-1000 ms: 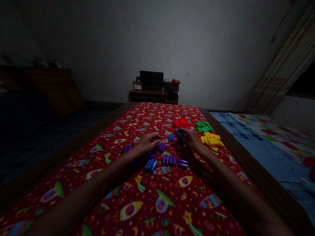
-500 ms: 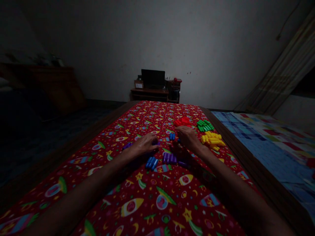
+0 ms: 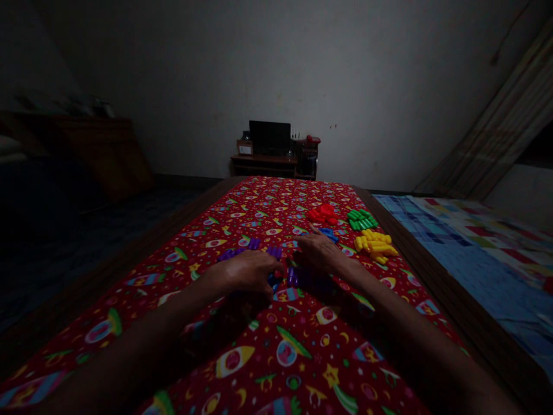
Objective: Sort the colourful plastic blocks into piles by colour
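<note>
My left hand (image 3: 254, 271) is closed around blue pieces (image 3: 273, 280) low on the red patterned cloth (image 3: 242, 357). My right hand (image 3: 319, 251) reaches over the cloth's middle, its underside dark and its fingers partly hidden. Beyond it lie blue pieces (image 3: 329, 234), partly covered by the hand. Purple pieces (image 3: 293, 277) sit between the hands, with more purple pieces (image 3: 275, 252) just beyond my left hand and another purple group (image 3: 231, 253) behind its wrist.
Red pieces (image 3: 323, 214), green pieces (image 3: 362, 219) and yellow pieces (image 3: 375, 245) form piles at the right. A bed with a checked cover (image 3: 462, 253) stands to the right. A monitor (image 3: 270, 137) is on a desk by the far wall.
My left hand has come down and nearer, onto the blue pieces. My right hand has shifted left and slightly nearer, and blue pieces now show beyond it.
</note>
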A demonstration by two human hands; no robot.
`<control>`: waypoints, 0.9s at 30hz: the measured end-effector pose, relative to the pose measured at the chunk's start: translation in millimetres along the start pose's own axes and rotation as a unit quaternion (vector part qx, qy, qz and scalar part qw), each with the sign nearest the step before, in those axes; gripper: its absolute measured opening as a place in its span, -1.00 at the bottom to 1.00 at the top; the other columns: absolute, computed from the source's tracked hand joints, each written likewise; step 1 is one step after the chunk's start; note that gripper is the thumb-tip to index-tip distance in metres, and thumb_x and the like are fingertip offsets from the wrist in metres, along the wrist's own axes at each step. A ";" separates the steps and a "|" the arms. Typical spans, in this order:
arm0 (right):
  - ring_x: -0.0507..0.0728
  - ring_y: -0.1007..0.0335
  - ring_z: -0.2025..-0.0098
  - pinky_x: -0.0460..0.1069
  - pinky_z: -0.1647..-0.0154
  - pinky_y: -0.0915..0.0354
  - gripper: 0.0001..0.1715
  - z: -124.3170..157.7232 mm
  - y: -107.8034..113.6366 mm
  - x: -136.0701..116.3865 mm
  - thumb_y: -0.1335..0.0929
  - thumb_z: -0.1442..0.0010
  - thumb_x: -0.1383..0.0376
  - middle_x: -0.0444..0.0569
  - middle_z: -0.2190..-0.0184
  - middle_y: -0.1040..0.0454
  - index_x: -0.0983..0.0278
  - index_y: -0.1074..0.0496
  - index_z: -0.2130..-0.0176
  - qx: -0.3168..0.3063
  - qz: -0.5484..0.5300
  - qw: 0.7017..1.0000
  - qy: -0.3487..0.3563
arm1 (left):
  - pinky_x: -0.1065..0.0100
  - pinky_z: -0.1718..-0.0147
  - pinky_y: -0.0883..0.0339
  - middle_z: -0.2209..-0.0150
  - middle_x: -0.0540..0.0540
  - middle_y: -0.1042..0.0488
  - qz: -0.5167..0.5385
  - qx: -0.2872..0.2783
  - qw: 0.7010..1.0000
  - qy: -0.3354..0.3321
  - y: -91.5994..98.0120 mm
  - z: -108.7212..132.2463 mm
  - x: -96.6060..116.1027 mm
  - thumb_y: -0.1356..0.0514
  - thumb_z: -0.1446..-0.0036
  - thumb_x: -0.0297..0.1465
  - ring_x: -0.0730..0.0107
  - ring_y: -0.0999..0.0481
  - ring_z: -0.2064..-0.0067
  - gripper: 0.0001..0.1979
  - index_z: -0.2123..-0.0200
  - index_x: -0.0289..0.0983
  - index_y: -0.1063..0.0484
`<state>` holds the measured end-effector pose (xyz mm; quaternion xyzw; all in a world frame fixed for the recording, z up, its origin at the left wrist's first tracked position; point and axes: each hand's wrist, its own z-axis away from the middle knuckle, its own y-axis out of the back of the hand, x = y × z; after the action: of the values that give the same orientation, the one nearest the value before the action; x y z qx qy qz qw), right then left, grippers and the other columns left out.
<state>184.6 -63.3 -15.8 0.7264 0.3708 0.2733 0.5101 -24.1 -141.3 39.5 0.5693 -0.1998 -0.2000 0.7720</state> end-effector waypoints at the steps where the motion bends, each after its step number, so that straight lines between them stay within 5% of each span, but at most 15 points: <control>1: 0.07 -0.43 0.33 0.04 -0.06 -0.16 -0.74 -0.9 0.3 -4.5 -0.23 -0.23 0.47 -0.01 0.37 -0.54 0.32 -0.44 0.13 0.002 -0.004 1.000 0.008 | 0.33 0.17 -0.35 0.08 -0.07 -0.57 -0.021 0.004 1.000 0.008 -3.1 0.1 5.0 -0.33 0.03 -0.33 0.15 -0.53 0.07 -0.57 0.02 -0.09 -0.48; 4: 0.05 -0.39 0.42 -0.06 0.21 -0.23 -0.79 -1.8 0.3 -21.2 -0.24 -0.27 0.40 -0.02 0.43 -0.51 0.32 -0.47 0.22 0.004 -0.046 0.999 0.021 | 0.31 0.19 -0.36 0.14 -0.12 -0.59 -0.032 0.056 0.998 0.018 -9.0 -5.0 3.8 -0.29 -0.01 -0.32 0.12 -0.55 0.11 -0.65 0.07 -0.13 -0.52; 6: 0.06 -0.42 0.40 -0.08 0.31 -0.22 -0.75 -1.3 0.0 -29.9 -0.24 -0.30 0.35 0.00 0.39 -0.54 0.32 -0.46 0.10 0.024 -0.095 0.995 0.012 | 0.35 0.23 -0.36 0.21 -0.10 -0.60 0.022 0.113 0.993 0.003 -9.3 -12.2 -9.3 -0.26 -0.04 -0.26 0.16 -0.56 0.17 -0.68 0.11 -0.15 -0.54; 10: 0.14 -0.47 0.08 -0.02 0.13 -0.32 -0.44 0.1 -2.5 -32.9 -0.26 -0.29 0.34 0.12 0.03 -0.52 0.28 -0.19 -0.25 0.087 -0.188 0.978 0.018 | 0.42 0.30 -0.37 0.27 -0.02 -0.59 0.211 0.198 0.957 -0.033 -11.2 -32.1 -40.3 -0.20 -0.06 -0.18 0.27 -0.54 0.25 -0.65 0.13 -0.20 -0.53; 14: 0.19 -0.37 -0.10 0.07 -0.02 -0.32 -0.30 -0.2 -9.2 -27.5 -0.33 -0.22 0.34 0.17 -0.14 -0.39 0.23 -0.13 -0.30 0.097 -0.192 0.976 0.043 | 0.41 0.46 -0.37 0.40 -0.03 -0.55 0.359 0.199 0.912 -0.021 -22.8 -49.0 -47.9 -0.15 -0.07 -0.11 0.37 -0.49 0.43 -0.60 0.22 -0.32 -0.51; 20: 0.15 -0.44 0.06 0.01 0.11 -0.35 -0.65 -2.7 -11.5 -19.6 -0.34 -0.23 0.38 0.13 0.07 -0.50 0.28 -0.39 -0.03 0.103 -0.129 0.986 0.007 | 0.37 0.42 -0.41 0.28 -0.11 -0.58 0.476 0.182 0.860 -0.005 -30.1 -55.3 -42.7 -0.21 -0.07 -0.10 0.35 -0.53 0.41 -0.46 -0.02 -0.33 -0.42; 27: 0.16 -0.43 0.20 0.01 0.20 -0.32 -0.78 0.0 -8.7 5.5 -0.30 -0.23 0.42 0.10 0.22 -0.51 0.30 -0.41 0.10 0.140 -0.089 0.985 -0.048 | 0.22 0.14 -0.44 -0.07 -0.23 -0.49 0.485 0.207 0.848 -0.057 -20.2 -48.3 -49.3 -0.24 -0.03 0.01 0.10 -0.54 0.04 -0.28 -0.15 -0.31 -0.36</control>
<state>185.5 -57.0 -23.9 0.7670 0.4436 0.1370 0.4429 -41.2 -81.7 3.0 0.5341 -0.5311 0.2133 0.6222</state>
